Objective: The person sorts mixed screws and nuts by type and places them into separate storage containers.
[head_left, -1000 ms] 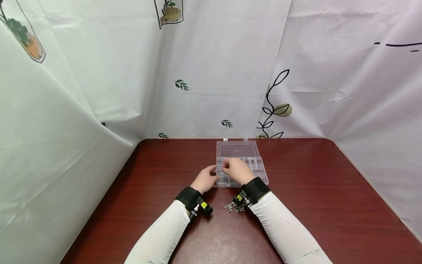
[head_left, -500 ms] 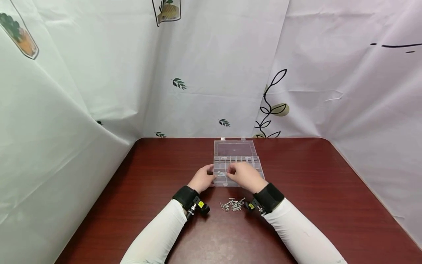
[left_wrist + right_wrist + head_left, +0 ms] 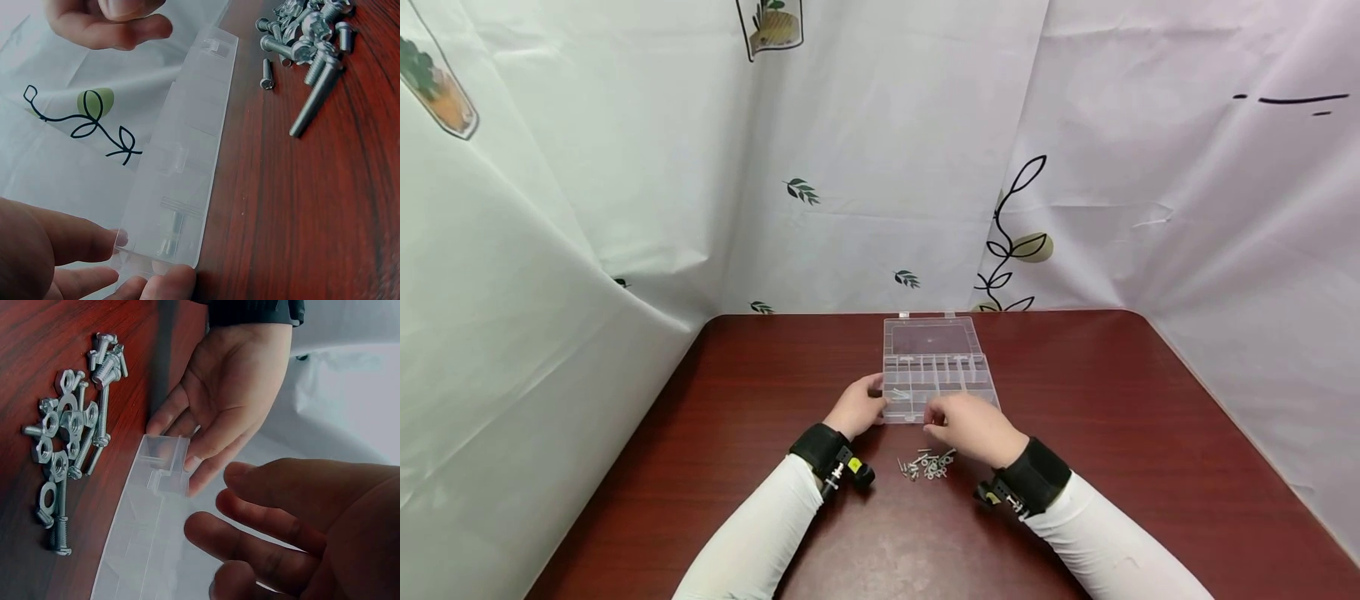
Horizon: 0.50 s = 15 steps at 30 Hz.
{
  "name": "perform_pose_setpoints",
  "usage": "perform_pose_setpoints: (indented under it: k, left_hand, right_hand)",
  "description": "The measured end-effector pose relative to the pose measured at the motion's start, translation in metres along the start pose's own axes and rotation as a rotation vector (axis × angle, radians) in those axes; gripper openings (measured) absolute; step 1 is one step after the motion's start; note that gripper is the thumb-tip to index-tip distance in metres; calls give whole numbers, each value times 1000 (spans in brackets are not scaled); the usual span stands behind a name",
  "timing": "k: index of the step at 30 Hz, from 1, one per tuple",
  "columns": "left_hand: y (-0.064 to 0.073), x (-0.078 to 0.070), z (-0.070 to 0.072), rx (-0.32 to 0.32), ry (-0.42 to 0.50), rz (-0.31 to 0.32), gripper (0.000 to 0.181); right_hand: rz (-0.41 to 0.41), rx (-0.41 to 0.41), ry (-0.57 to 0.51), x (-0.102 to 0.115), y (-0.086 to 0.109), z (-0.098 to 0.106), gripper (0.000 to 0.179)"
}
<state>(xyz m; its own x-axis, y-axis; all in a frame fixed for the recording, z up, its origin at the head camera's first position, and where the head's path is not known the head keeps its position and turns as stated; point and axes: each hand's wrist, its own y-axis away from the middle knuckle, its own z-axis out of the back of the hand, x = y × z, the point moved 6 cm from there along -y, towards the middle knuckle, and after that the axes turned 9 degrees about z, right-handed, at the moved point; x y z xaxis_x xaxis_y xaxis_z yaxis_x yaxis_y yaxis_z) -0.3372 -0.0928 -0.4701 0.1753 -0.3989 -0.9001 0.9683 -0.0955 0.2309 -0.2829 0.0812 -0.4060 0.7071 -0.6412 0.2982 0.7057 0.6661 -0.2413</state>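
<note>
A clear plastic compartment box (image 3: 940, 385) lies on the table with its lid folded back. My left hand (image 3: 854, 408) grips its near left corner, thumb and fingers to either side of the wall, as the right wrist view also shows. Inside a left compartment, close to that hand, lie a few screws (image 3: 172, 232). My right hand (image 3: 976, 427) is over the box's front edge, fingers loosely bent and nothing between them in the right wrist view. A loose pile of screws, nuts and washers (image 3: 69, 428) rests on the table in front of the box.
The dark red wooden table (image 3: 775, 358) ends at the back against a white cloth (image 3: 865, 150) printed with plants. Cloth also hangs along both sides. Each wrist wears a black strap with a small camera.
My right hand has come back from the left compartments, rightward and toward me, to the box's front edge, uncovering the compartments and the screws inside. My left hand has kept its grip on the box.
</note>
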Motion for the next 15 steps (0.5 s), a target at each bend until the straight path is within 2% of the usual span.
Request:
perform_pose_setpoints:
  k: [9, 15]
  left_hand:
    - [-1, 0, 0, 0, 9, -6, 54]
    - [-1, -1, -1, 0, 6, -9, 53]
  right_hand:
    - [-39, 180, 32, -15, 9, -10, 21]
    - [-49, 220, 62, -27, 12, -14, 27]
